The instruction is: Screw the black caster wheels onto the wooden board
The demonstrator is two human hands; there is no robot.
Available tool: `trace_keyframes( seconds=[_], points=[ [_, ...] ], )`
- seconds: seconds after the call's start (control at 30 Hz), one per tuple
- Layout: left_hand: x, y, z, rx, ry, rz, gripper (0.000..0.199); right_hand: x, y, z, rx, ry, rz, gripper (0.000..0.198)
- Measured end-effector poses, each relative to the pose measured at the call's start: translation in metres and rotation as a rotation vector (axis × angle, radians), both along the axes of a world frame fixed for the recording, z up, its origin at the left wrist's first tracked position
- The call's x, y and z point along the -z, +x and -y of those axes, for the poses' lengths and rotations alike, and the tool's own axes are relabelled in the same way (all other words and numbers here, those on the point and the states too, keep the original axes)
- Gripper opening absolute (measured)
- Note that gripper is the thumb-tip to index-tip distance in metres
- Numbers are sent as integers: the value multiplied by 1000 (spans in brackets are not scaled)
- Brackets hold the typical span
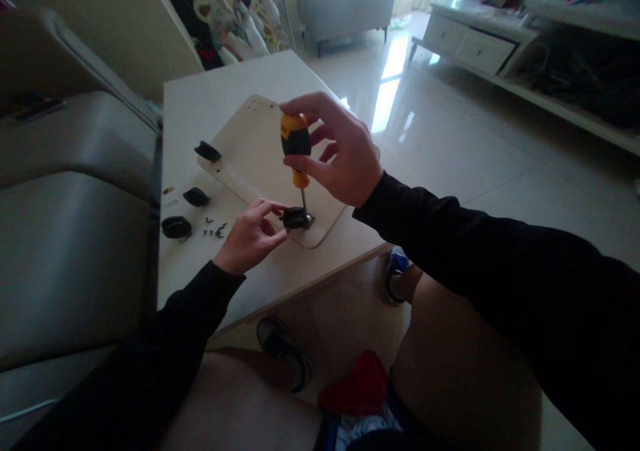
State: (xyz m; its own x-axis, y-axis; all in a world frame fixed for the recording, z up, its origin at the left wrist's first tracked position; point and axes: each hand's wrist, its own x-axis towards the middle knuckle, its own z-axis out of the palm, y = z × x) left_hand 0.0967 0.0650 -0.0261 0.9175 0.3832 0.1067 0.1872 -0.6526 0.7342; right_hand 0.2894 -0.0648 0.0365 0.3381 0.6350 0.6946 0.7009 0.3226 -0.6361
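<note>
A small black caster fitting (296, 219) sits on the near rounded corner of a cream board (250, 151), which lies flat on a white table (200, 104). The metal shaft of a stubby screwdriver (296, 144) stands upright on the fitting, its tip at the fitting's right side. The right hand (345, 154) holds the orange-and-black handle from above and to the right, with thumb and fingers curled closed round it, so the fitting lies straight below that grip. The left hand (250, 234) rests on the table just left of the fitting, its thumb and forefinger pinched lightly against the fitting's left edge and the other fingers loosely curled.

There is a pale mark on the screwdriver's handle, too small to read.

Further left, three more black fittings lie apart from one another: one (207, 151) at the board's left edge, one (196, 197) on the table just off the board, and one (176, 227) nearer the table's left edge. A scatter of small dark screws (215, 228) lies between that last fitting and the left hand. Nothing stands between either hand and the fitting being worked on.

A grey sofa (75, 238) runs along the table's left side. Beyond the table stand a grey upholstered bench (345, 4) and, to the right, a white low cabinet (475, 44) on a glossy tiled floor (450, 151). The person's bare knees and sandalled feet show below the table's near edge.
</note>
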Motion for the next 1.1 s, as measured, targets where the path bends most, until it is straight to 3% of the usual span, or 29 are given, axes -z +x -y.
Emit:
trace_keyframes(
  seconds=[0.23,0.5,0.83,1.1],
  points=[
    [-1,0,2,-35,24,-37,33,-1,1,-2,5,-46,75,52],
    [-1,1,5,-57,34,-80,32,-7,1,0,-96,14,132,43],
    [-4,1,6,-58,22,-122,36,6,6,-15,-113,121,178,41],
    [-5,1,8,-74,50,-132,35,3,4,-12,-95,34,186,41]
  ],
)
